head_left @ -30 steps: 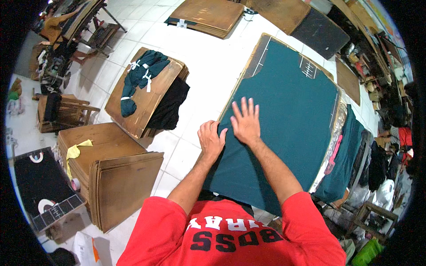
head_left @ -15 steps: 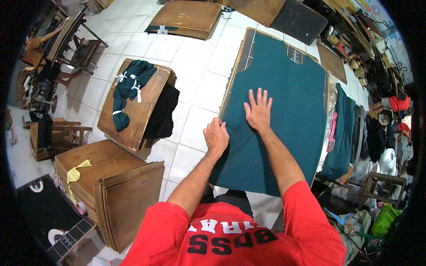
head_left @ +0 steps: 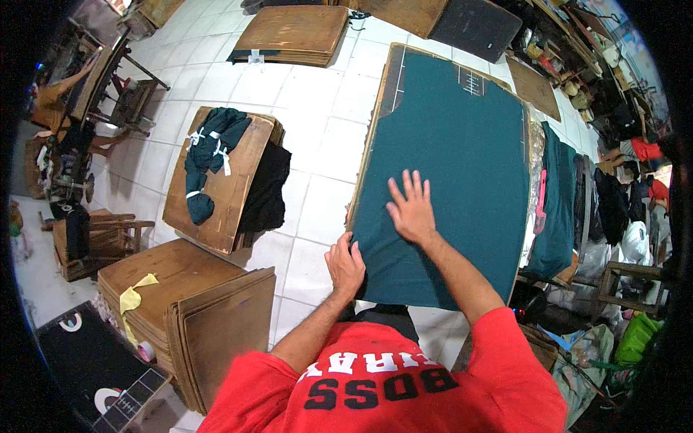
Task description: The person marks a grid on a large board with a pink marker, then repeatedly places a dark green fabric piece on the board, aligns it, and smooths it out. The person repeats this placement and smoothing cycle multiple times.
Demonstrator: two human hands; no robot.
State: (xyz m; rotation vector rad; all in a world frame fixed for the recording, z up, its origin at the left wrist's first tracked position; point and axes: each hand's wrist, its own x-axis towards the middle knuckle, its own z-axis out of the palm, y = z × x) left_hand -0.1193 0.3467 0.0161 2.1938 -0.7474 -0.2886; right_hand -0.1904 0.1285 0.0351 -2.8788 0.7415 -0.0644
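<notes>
Right hand is spread flat on the green cloth while the left hand grips its edge, so pulling unevenly could wrinkle it on the board.

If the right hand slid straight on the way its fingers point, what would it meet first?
The right hand lies flat on the dark green cloth, fingers pointing up the board. Its path looks free: only more cloth, then probably the small white printed mark near the far edge.

A dark green cloth lies flat and smooth, stretched over a long wooden board. It covers nearly the whole board, leaving bare wood along the left edge.
</notes>
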